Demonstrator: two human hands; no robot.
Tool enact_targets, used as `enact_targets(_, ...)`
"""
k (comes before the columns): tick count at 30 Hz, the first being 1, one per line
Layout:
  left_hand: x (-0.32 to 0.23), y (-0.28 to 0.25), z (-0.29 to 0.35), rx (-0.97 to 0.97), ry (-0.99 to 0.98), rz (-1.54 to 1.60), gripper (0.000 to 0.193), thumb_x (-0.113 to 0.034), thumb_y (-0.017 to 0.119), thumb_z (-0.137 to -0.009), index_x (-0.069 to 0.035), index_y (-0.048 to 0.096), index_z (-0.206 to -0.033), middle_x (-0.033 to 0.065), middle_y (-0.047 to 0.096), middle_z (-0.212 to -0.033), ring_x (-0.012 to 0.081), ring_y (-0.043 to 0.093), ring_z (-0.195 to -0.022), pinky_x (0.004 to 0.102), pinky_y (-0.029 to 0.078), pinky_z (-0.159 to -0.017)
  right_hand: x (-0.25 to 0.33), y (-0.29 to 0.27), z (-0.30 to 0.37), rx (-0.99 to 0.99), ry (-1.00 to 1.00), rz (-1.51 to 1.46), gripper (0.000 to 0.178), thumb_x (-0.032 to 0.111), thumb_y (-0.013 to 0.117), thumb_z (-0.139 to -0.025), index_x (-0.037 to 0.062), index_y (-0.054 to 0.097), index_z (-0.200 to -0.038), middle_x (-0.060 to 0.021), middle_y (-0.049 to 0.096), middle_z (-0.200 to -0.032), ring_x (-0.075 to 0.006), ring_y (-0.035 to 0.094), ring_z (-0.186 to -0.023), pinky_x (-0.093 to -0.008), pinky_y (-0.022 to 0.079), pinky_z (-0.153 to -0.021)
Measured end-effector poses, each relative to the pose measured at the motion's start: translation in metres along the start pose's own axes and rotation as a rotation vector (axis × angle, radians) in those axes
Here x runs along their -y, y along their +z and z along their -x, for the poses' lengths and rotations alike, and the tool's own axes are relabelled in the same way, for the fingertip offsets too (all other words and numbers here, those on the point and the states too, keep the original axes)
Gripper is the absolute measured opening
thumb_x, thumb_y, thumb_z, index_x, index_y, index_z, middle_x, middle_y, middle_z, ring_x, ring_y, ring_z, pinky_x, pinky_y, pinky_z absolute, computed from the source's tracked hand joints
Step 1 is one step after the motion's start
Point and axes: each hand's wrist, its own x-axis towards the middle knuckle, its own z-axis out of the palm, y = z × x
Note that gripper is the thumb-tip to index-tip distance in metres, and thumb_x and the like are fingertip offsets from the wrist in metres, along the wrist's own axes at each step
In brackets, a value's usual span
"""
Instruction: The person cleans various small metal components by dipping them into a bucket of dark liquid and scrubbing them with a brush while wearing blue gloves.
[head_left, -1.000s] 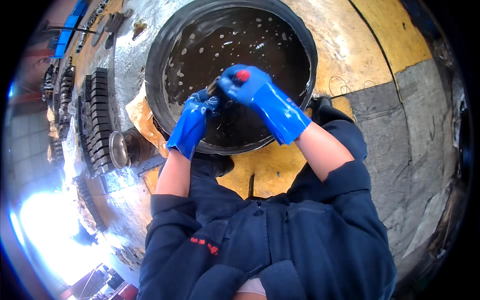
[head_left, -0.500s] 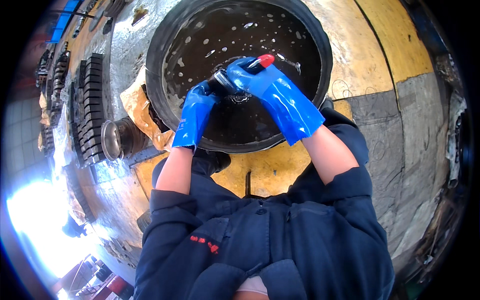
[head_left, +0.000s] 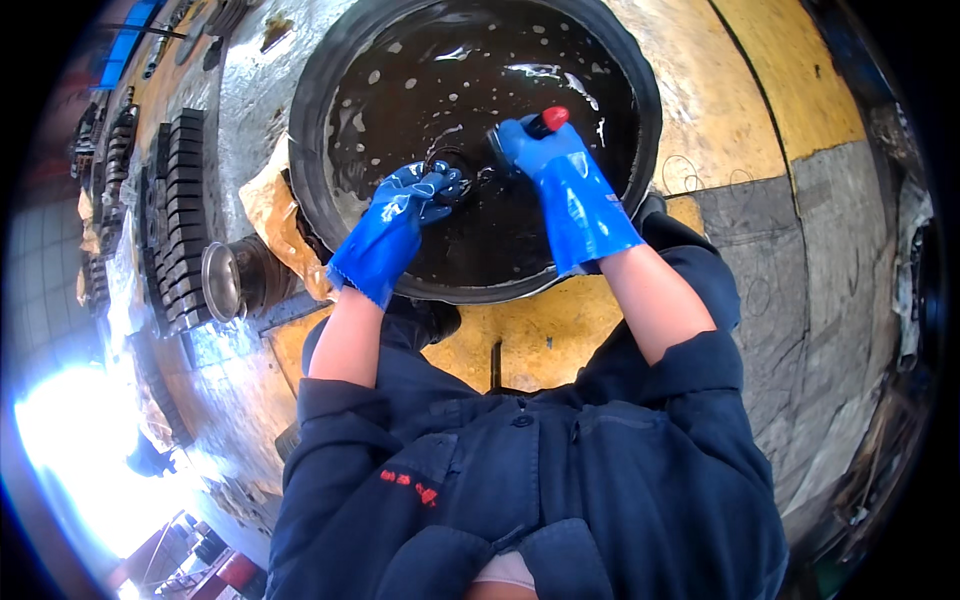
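Note:
A wide round black tub (head_left: 310, 150) of dark liquid with pale foam flecks lies in front of me. My left hand (head_left: 408, 192), in a blue rubber glove, grips a dark, wet, round part (head_left: 452, 172) just over the liquid; its exact kind is hard to make out. My right hand (head_left: 540, 150), gloved the same way, is closed on a brush (head_left: 553, 119) with a red-ended black handle. The brush's working end points left toward the part, with a gap between them, and is partly hidden by the glove.
Left of the tub lie brown paper (head_left: 275, 215), a metal cylinder with a flanged end (head_left: 222, 280) and a row of dark ribbed metal parts (head_left: 185, 215). Grey matting (head_left: 750, 260) covers the yellow floor on the right. My knees flank the tub's near edge.
My hands have moved apart. The left has turned over and lowered the part toward the liquid; the right has shifted slightly right with the brush.

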Motion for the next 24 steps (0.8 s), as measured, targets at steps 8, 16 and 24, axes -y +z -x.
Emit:
enact_targets(8,0.023,-0.028,-0.038,0.117,-0.132,0.286,0.054,-0.043,0.076,-0.106,-0.013,0.068,-0.15,0.0103,0.075,-0.143,0.0312,0.071,-0.132,0.0563,0.057,-0.113,0.006,0.019,-0.025,0.302,-0.107,0.131,0.038,0.04,0.074,-0.098,0.002,0.08,-0.103,-0.0132,0.079,-0.09,-0.0281,0.076,-0.084,-0.0422,0.057,-0.081)
enact_targets(16,0.005,-0.006,-0.002,0.015,0.173,0.104,0.028,-0.02,0.059,-0.115,-0.005,0.077,-0.13,0.0109,0.08,-0.122,0.0239,0.077,-0.112,0.0393,0.062,-0.101,-0.019,0.023,0.029,0.396,-0.553,0.039,0.031,0.04,0.074,-0.101,0.0122,0.082,-0.112,-0.0106,0.082,-0.097,-0.0273,0.079,-0.09,-0.0399,0.062,-0.085)
enact_targets(24,-0.01,-0.001,0.012,-0.029,0.179,-0.002,0.025,-0.016,0.062,-0.111,-0.004,0.078,-0.125,0.0087,0.082,-0.116,0.0197,0.078,-0.109,0.0387,0.061,-0.099,-0.016,0.004,0.019,0.174,-0.643,0.445,0.029,0.042,0.071,-0.103,0.0194,0.083,-0.115,-0.0118,0.082,-0.113,-0.0382,0.078,-0.105,-0.0458,0.063,-0.091)
